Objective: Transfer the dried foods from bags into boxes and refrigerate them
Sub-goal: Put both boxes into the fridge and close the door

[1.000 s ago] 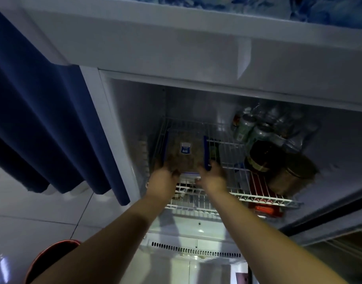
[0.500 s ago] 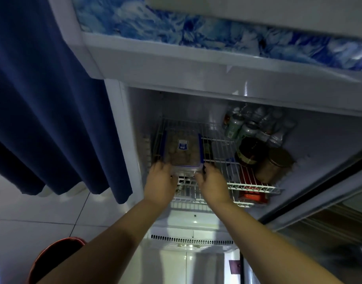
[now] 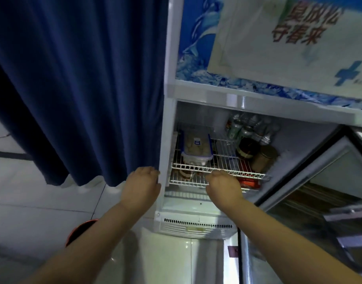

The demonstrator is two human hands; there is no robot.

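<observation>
The clear food box (image 3: pixel 196 148), with a blue-clipped lid and a small blue-and-white label, sits on the left side of the upper wire shelf (image 3: pixel 223 162) inside the white display refrigerator (image 3: pixel 168 130). Pale brown pieces of dried food show through its lid. Neither of the hands touches it. The left hand (image 3: pixel 142 186) hangs in front of the refrigerator's left frame, fingers loosely bent and holding nothing. The right hand (image 3: pixel 223 186) hovers just before the front edge of the shelves, likewise relaxed and empty.

At the back right of the same shelf stand cans and bottles (image 3: pixel 244 130), with a dark jar (image 3: pixel 246 148) and a golden tin (image 3: pixel 265 157) in front of them. A red packet (image 3: pixel 248 181) lies on the lower shelf. The glass door (image 3: pixel 319 181) stands open to the right. A dark blue curtain (image 3: pixel 73 78) hangs to the left, and a red bin (image 3: pixel 79 232) shows beside the left forearm.
</observation>
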